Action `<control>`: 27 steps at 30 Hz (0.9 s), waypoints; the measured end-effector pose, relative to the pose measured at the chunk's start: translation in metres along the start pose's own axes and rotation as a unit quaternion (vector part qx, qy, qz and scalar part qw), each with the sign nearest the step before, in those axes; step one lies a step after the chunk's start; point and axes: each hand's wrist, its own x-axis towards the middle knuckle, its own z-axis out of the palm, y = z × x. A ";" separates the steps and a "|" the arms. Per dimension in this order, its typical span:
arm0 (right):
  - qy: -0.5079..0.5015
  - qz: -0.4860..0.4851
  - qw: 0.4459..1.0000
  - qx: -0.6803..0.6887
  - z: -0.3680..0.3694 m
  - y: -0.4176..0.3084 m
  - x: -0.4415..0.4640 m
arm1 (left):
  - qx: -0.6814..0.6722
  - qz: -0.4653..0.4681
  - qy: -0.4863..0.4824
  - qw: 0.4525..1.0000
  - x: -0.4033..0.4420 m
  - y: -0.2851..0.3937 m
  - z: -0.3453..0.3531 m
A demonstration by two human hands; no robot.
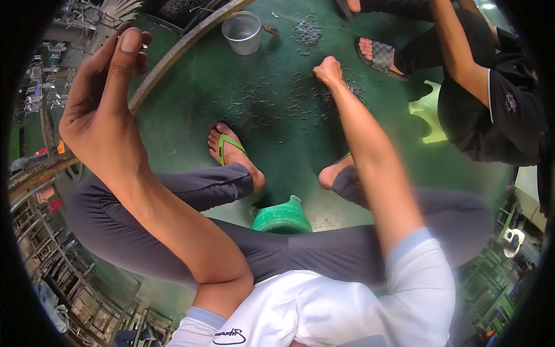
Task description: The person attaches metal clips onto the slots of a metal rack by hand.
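My left hand (107,87) is raised at the far left beside a rack. Its thumb and fingers pinch a small shiny metal piece (145,46), mostly hidden by the fingertips. Lower and to the right, my right hand (329,70) is closed above the green floor. Whatever its fingers hold, if anything, cannot be made out. Dark thin metal bits (351,91) lie in a heap beside and beneath that hand. More loose bits (260,110) are scattered between my feet, and a lighter pile (307,32) of thin pieces sits farther off.
A clear plastic tub (241,34) stands near a curved bar (179,52). Racks with metal parts (55,87) line the left side. Another person (491,115) sits at the right by a lime stool (429,113). A green stool (282,217) is beneath me.
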 end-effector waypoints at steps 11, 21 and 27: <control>0.036 -0.021 0.999 -0.006 0.000 -0.022 -0.011 | -0.048 -0.005 -0.014 0.999 0.002 -0.001 -0.003; -0.005 -0.012 1.000 -0.005 -0.004 0.000 0.006 | -0.061 -0.005 -0.028 0.998 0.002 -0.004 -0.006; 0.039 -0.061 0.997 -0.007 0.013 -0.020 -0.008 | -0.048 -0.049 -0.044 0.997 0.004 -0.002 -0.012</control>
